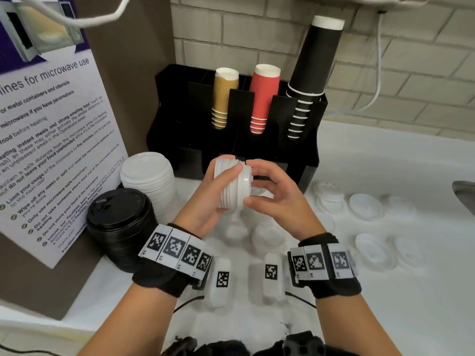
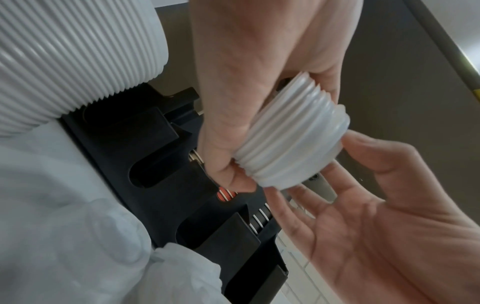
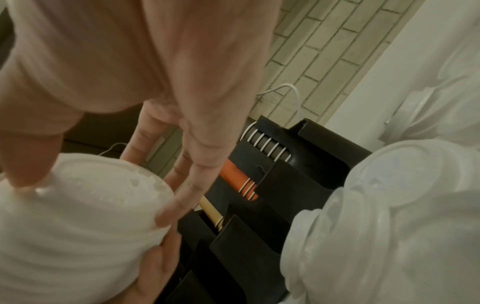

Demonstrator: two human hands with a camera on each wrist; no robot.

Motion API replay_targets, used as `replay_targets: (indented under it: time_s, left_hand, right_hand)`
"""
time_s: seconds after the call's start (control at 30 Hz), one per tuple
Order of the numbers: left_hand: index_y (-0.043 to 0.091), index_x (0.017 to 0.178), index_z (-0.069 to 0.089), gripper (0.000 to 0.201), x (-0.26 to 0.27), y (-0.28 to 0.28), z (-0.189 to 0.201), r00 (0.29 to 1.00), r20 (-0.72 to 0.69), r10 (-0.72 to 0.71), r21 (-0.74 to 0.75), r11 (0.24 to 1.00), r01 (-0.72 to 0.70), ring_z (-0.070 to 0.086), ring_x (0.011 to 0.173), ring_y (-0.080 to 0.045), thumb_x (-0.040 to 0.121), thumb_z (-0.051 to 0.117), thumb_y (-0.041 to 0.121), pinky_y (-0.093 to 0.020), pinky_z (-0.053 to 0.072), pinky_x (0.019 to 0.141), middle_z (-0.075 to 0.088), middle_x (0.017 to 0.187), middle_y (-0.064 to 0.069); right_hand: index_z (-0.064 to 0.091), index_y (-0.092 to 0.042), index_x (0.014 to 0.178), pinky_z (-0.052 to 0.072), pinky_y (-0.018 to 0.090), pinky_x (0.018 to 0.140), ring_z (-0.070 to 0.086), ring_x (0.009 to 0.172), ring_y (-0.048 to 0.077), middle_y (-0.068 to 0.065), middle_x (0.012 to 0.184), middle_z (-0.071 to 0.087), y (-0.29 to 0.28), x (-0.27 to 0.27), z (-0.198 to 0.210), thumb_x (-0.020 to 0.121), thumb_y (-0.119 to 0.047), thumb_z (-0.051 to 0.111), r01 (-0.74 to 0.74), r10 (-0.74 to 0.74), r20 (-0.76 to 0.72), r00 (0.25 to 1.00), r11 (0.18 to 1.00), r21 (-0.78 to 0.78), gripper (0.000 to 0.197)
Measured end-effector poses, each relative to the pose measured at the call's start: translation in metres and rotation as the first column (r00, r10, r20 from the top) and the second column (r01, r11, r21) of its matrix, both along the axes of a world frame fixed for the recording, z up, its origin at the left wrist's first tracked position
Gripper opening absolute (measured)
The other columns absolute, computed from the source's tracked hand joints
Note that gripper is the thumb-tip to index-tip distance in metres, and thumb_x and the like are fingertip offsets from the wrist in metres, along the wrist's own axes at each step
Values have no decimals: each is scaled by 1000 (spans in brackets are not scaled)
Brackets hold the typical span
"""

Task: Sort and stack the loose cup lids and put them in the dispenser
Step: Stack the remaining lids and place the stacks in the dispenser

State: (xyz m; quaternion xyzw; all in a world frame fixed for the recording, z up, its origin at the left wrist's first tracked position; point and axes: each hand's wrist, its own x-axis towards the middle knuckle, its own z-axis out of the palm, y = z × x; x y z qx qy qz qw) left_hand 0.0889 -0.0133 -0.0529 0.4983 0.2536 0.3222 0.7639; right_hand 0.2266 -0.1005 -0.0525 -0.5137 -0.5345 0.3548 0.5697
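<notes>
White counter point(image 1: 385, 291) against a brick wall, with a sign point(image 1: 46, 140) at 9 o'clock reading "microwave use". Left hand point(image 1: 205, 201) wraps round a short stack of white lids point(image 1: 231, 186) held on its side mid-air, in front of the black dispenser point(image 1: 295, 155) at 12; right hand point(image 1: 277, 199) pinches its end lid. Loose clear lids point(image 1: 365, 206) sit at 3 o'clock.

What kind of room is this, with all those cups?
Probably an office or staff kitchenette. A black dispenser holds stacked paper cups, a notice lists microwave rules, and a sink edge shows at the right.
</notes>
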Motion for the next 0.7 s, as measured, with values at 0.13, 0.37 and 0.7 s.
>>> replay_targets:
  time_s: [0.13, 0.37, 0.7]
  left_hand:
    - [33, 120, 51, 45, 0, -1, -1, 1000, 10, -18, 9, 1000, 18, 62, 112, -23, 78, 61, 46, -44, 50, 89, 62, 121, -4]
    - [27, 120, 50, 47, -2, -3, 1, 1000, 20, 8, -1, 1000, -8, 58, 120, -33, 79, 60, 47, -50, 49, 94, 60, 123, -10]
    - [29, 108, 55, 28, -13, 15, 3, 969, 43, 242, 29, 970, -243, 60, 100, -19, 85, 70, 21, -38, 50, 72, 61, 107, -1]
  right_hand:
    - [57, -26, 126, 54, 30, 81, 58, 109, 21, 6, 121, 57, 1, -2, 1, 75, -8, 74, 4, -4, 7, 1000, 1000, 8, 56]
    - [57, -29, 123, 53, 27, 80, 58, 109, 19, 5, 121, 57, 3, -6, 2, 76, -6, 73, 3, -3, 0, 1000, 1000, 22, 55]
    - [54, -21, 131, 46, 24, 96, 58, 115, 9, -4, 125, 61, 37, 5, 11, 98, -22, 52, -13, 61, 298, 953, 987, -159, 33]
